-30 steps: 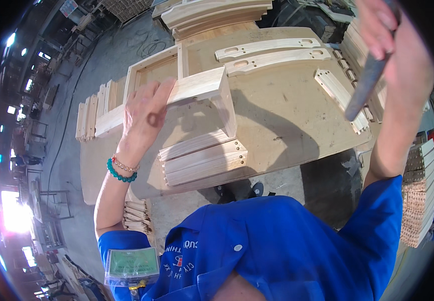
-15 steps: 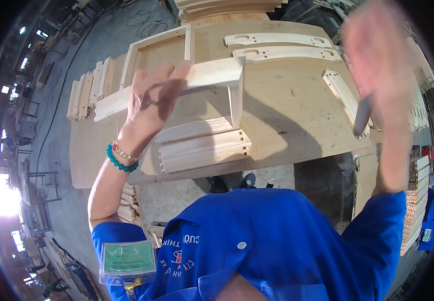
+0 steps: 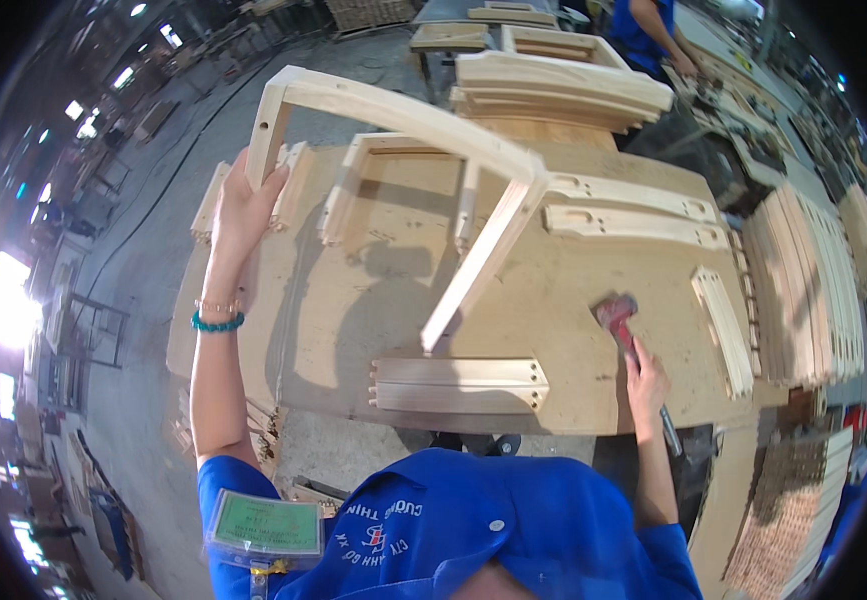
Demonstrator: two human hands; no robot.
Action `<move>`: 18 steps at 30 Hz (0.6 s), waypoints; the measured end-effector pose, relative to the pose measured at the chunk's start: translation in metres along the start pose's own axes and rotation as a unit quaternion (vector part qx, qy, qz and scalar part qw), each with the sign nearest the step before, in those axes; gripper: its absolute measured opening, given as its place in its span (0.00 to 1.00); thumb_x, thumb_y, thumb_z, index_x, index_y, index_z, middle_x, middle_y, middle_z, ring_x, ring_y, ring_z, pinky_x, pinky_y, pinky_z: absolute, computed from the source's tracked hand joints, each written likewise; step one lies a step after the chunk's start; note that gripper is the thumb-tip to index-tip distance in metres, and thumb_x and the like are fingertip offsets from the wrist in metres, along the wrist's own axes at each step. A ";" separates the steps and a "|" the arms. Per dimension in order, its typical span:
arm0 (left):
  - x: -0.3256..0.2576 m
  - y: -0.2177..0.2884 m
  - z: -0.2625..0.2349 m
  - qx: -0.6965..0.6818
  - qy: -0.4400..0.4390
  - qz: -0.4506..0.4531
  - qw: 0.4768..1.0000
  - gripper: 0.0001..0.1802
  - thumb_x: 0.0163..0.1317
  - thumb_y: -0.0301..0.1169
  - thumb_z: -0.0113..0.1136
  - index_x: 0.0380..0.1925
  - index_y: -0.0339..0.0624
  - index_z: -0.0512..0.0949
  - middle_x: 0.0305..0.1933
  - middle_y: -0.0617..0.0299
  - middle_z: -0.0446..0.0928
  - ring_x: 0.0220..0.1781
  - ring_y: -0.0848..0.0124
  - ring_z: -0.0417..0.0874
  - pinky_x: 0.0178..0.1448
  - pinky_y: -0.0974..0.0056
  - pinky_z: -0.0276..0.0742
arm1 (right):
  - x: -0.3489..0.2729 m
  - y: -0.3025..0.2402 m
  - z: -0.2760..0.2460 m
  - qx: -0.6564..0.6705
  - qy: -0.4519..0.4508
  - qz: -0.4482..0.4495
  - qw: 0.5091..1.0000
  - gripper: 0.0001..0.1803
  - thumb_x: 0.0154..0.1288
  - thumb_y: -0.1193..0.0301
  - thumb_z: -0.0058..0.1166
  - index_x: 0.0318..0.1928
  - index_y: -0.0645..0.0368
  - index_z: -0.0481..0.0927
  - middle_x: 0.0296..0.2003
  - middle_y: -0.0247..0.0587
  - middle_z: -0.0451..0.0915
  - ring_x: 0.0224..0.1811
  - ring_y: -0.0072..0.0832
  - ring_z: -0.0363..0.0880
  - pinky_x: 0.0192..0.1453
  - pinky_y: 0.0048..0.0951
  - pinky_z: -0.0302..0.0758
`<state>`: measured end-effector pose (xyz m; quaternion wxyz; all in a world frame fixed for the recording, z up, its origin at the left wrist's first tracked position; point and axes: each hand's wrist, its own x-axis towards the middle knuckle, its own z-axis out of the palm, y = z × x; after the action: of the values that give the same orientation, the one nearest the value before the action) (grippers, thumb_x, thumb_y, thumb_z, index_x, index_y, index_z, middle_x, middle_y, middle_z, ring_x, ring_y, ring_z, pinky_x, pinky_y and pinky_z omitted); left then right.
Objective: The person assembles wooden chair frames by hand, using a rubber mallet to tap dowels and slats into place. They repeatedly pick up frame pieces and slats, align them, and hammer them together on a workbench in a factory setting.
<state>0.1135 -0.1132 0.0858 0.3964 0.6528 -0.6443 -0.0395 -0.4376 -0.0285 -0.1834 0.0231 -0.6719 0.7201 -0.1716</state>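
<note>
My left hand [image 3: 243, 205] grips one leg of a pale wooden U-shaped frame [image 3: 408, 115] and holds it raised over the plywood workbench [image 3: 593, 330]. The frame's other leg slants down toward the bench middle. My right hand [image 3: 645, 385] holds a hammer [image 3: 628, 335] by the handle, its red head resting on the bench top. Flat slotted boards [image 3: 458, 384] lie at the near edge in front of me. A second open wooden frame [image 3: 393, 185] lies flat under the raised one.
Two long slotted rails [image 3: 633, 210] lie at the far right of the bench, a short one [image 3: 723, 330] at right. Stacked slats [image 3: 808, 280] line the right side, curved parts [image 3: 553, 85] are piled behind. Another person in blue [image 3: 653, 30] works far back.
My left hand has lifted the frame up and tipped it over the bench. My right hand has come down from its raised position, and the hammer head now rests on the bench.
</note>
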 end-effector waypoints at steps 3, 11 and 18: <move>0.025 -0.041 0.011 -0.169 -0.050 -0.157 0.972 0.22 0.61 0.39 0.59 0.52 0.36 0.74 0.35 0.63 0.77 0.35 0.77 0.75 0.38 0.70 0.72 | 0.038 -0.047 0.004 0.047 0.162 -0.108 0.980 0.26 0.63 0.61 0.58 0.62 0.46 0.72 0.55 0.55 0.73 0.56 0.47 0.74 0.53 0.42 0.74; 0.096 -0.105 0.097 -0.061 -0.224 -0.221 0.947 0.21 0.54 0.35 0.60 0.43 0.28 0.76 0.37 0.53 0.81 0.39 0.66 0.81 0.41 0.61 0.75 | 0.138 -0.291 -0.001 0.623 -0.196 0.022 0.757 0.37 0.61 0.72 0.53 0.69 0.57 0.55 0.49 0.40 0.72 0.40 0.24 0.76 0.43 0.29 0.76; 0.145 -0.208 0.170 -0.028 -0.174 -0.196 0.965 0.30 0.54 0.42 0.56 0.53 0.31 0.74 0.55 0.40 0.76 0.60 0.49 0.75 0.62 0.54 0.70 | 0.216 -0.314 0.098 0.583 -0.115 0.029 0.804 0.30 0.61 0.76 0.46 0.65 0.64 0.62 0.57 0.47 0.71 0.56 0.30 0.72 0.59 0.30 0.69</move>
<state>0.2111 -0.3491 -0.0817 0.2804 0.7379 -0.5617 -0.2476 -0.1310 -0.2724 -0.1455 0.4976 -0.5257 0.4957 -0.4798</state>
